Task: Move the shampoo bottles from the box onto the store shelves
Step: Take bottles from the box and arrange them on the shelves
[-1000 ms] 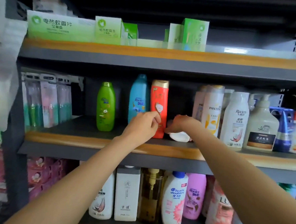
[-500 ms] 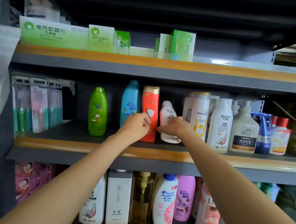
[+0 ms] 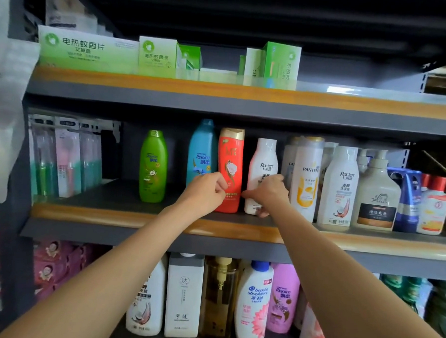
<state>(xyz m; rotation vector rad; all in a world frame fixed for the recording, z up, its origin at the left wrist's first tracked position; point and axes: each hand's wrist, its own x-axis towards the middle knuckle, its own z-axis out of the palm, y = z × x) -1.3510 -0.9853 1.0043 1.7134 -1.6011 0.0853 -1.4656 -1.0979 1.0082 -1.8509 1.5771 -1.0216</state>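
Observation:
A small white Raclen shampoo bottle (image 3: pixel 263 160) stands upright on the middle shelf (image 3: pixel 105 215), between a red bottle (image 3: pixel 231 153) and the Pantene bottles (image 3: pixel 306 178). My right hand (image 3: pixel 268 193) is wrapped around its lower half, with the thumb pointing left. My left hand (image 3: pixel 206 192) is curled shut in front of the red bottle's lower left side and rests against it. A blue Rejoice bottle (image 3: pixel 201 152) stands just left of the red one, and a green bottle (image 3: pixel 153 165) further left. The box is out of view.
More bottles fill the right end of the middle shelf, among them a pump bottle (image 3: pixel 377 195). Toothbrush packs (image 3: pixel 62 158) hang at its left end. Green cartons (image 3: pixel 88 49) line the top shelf. The bottom shelf holds several bottles (image 3: pixel 252 302). A gap lies between the green and blue bottles.
The white bottle lay on its side a second ago; my right hand has tipped it up and it now stands upright. My left hand stayed at the red bottle.

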